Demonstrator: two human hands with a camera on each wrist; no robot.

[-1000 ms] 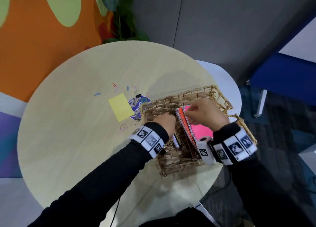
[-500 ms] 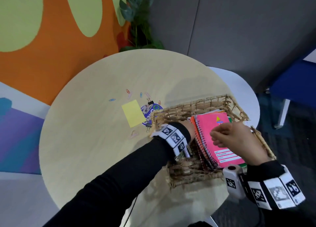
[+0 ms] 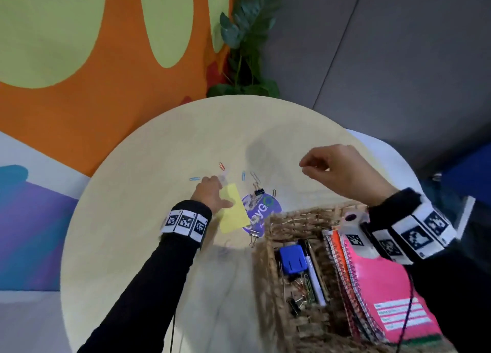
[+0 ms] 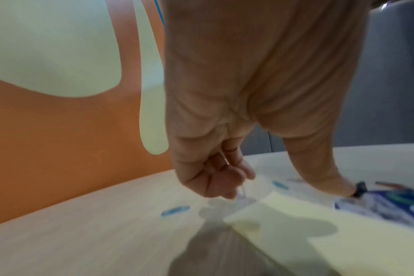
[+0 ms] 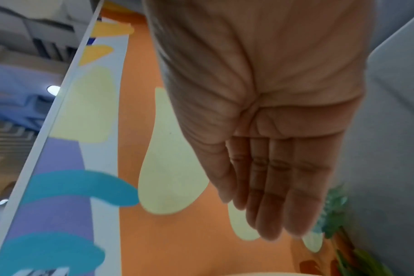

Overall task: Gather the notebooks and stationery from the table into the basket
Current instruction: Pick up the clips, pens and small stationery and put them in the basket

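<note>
The wicker basket (image 3: 305,214) stands at the table's near right. In it lie a pink spiral notebook (image 3: 380,286) on other notebooks, a blue block (image 3: 292,258), a white pen (image 3: 314,278) and small clips. Left of it a yellow sticky note (image 3: 233,217) (image 4: 319,233) overlaps a purple round card (image 3: 263,209). My left hand (image 3: 220,190) (image 4: 236,186) is at the note's far corner, thumb on the note, fingers curled onto a pale paper clip (image 4: 243,195). My right hand (image 3: 304,167) (image 5: 272,214) hovers beyond the basket and holds nothing.
Loose on the round table (image 3: 132,246) are a blue paper clip (image 3: 194,179) (image 4: 175,210), a red one (image 3: 222,166), a black binder clip (image 3: 259,192) and a metal binder clip (image 3: 253,237). A plant (image 3: 247,47) stands behind the table by the orange wall.
My left hand came out of the basket and reached left to the yellow note. My right hand let go of the pink notebook, which lies in the basket, and rose beyond the rim.
</note>
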